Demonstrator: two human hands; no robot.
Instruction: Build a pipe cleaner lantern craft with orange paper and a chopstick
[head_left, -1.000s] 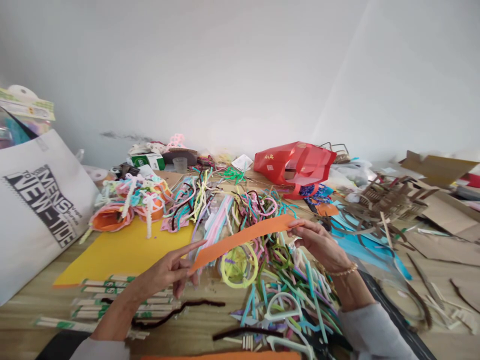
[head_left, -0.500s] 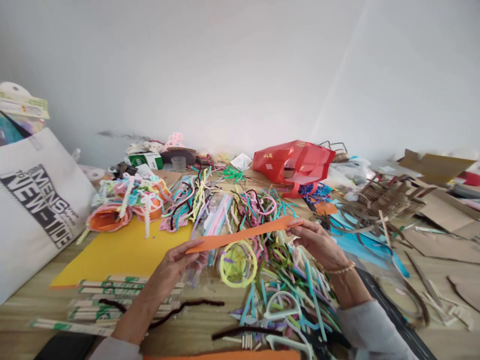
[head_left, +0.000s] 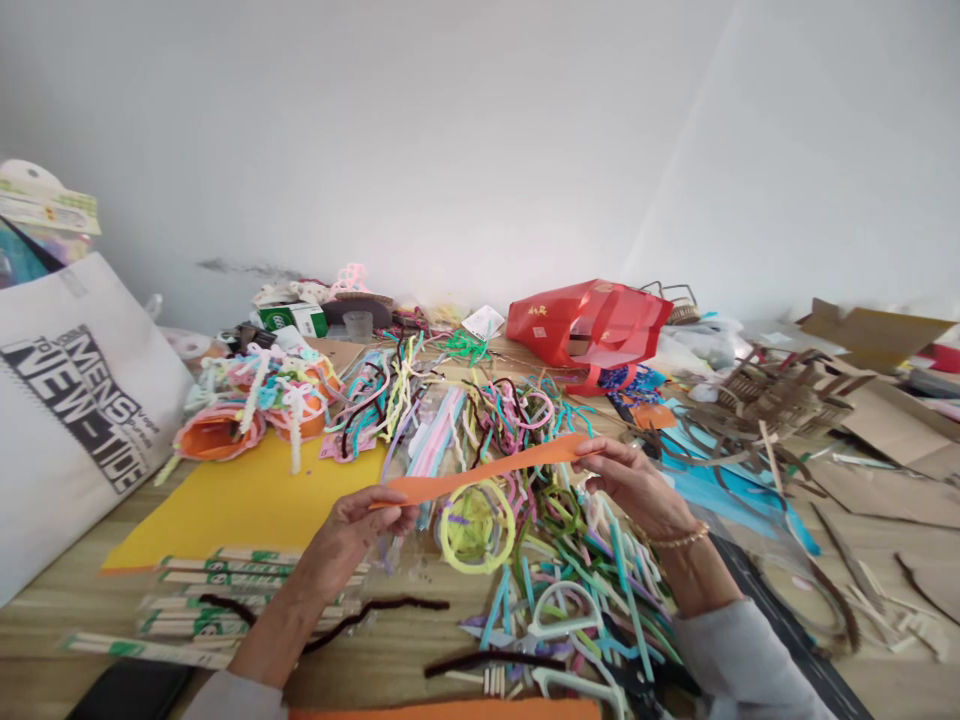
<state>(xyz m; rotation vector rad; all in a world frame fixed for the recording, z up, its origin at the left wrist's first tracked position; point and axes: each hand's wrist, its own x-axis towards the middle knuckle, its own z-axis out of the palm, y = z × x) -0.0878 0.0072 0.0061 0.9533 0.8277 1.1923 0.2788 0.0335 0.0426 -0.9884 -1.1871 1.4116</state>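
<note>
A long orange paper strip (head_left: 487, 471) stretches between my two hands above the table, sagging slightly and higher at its right end. My left hand (head_left: 367, 518) pinches the left end between thumb and fingers. At the other end, my right hand (head_left: 626, 485), with a beaded bracelet on its wrist, grips the strip the same way. Just below the strip lies a yellow ring of pipe cleaner (head_left: 476, 527) with a yellow-green middle. White-handled scissors (head_left: 564, 612) rest among loose pipe cleaners (head_left: 585, 550) near my right forearm. An orange sheet (head_left: 450, 710) shows at the bottom edge.
Yellow paper (head_left: 247, 500) and packaged chopsticks (head_left: 217, 590) lie to the left, beside a white printed bag (head_left: 82, 420). Orange decorated cups (head_left: 225, 435) stand behind the paper. A red bag (head_left: 589, 325) sits at the back; blue sheets (head_left: 727, 480) and cardboard (head_left: 892, 485) are at right.
My left hand has shifted very slightly, and the strip's left end bends a little more. My right hand stays nearly still; both keep their hold.
</note>
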